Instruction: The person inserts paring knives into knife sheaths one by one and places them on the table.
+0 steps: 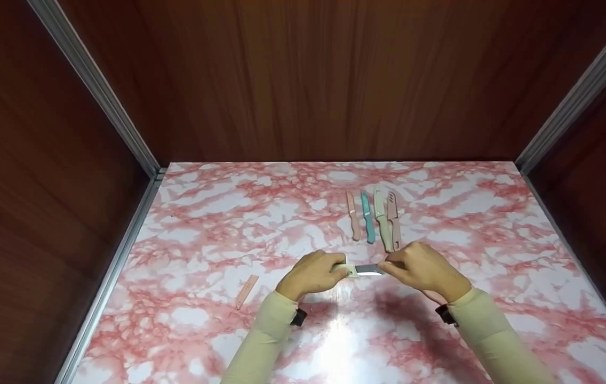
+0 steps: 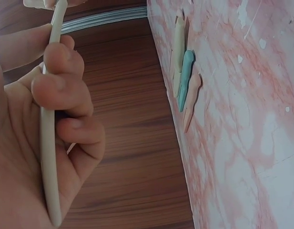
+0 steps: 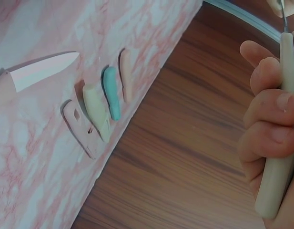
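Note:
My left hand (image 1: 313,274) grips a thin cream knife sheath (image 2: 49,143), its fingers curled round it. The right hand (image 1: 425,272) holds a small knife by its cream handle (image 3: 275,186). Between the two hands the knife's bare metal blade (image 1: 369,270) shows, its tip end overlapping the mouth of the sheath. Both hands are above the marbled table, level with each other. In the head view the fingers hide most of the sheath and the handle.
Beyond the hands lie a peach knife (image 1: 353,216), a teal knife (image 1: 367,217), a pale green knife (image 1: 383,221) and a pink slotted sheath (image 1: 393,216). A bare-bladed knife (image 3: 44,71) rests near the right hand. Left lies a pink strip (image 1: 247,292). Brown panels (image 1: 303,80) enclose the table.

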`<state>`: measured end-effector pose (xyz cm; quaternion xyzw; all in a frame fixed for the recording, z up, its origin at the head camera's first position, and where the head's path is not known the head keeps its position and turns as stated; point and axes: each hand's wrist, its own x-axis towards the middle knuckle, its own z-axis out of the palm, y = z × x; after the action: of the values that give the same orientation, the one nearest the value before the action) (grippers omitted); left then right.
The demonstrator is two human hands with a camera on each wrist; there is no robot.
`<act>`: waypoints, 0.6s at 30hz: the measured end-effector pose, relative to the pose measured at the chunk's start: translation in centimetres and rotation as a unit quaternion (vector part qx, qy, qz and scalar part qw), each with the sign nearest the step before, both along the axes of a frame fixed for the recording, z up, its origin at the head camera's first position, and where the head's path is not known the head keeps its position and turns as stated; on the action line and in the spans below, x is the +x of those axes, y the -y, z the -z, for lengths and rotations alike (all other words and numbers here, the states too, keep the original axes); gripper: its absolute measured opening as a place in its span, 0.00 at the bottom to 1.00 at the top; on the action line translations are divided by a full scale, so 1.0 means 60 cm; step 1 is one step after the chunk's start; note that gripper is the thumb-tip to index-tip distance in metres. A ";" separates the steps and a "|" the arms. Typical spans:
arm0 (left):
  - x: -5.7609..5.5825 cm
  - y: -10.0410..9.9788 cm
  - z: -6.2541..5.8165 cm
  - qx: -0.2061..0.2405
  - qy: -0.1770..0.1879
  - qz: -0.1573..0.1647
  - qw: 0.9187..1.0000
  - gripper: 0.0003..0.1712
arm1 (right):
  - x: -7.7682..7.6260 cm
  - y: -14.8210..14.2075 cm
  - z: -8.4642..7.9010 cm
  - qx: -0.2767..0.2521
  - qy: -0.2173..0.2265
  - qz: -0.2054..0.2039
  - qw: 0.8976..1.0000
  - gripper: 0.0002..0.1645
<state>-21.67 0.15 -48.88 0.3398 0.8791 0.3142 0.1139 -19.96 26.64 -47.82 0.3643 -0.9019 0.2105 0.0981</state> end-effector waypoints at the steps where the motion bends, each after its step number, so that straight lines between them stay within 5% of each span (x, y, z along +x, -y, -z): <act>1: 0.000 0.000 -0.001 -0.002 -0.002 -0.001 1.000 0.15 | 0.000 0.000 0.000 0.001 0.003 0.002 1.000 0.18; 18: 0.002 -0.002 0.000 0.002 -0.012 -0.010 1.000 0.15 | -0.001 0.012 0.005 -0.008 0.004 0.003 1.000 0.17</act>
<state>-21.54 0.28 -48.89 0.3350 0.8832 0.3127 0.0999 -20.05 25.92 -48.14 0.3599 -0.9018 0.2187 0.0975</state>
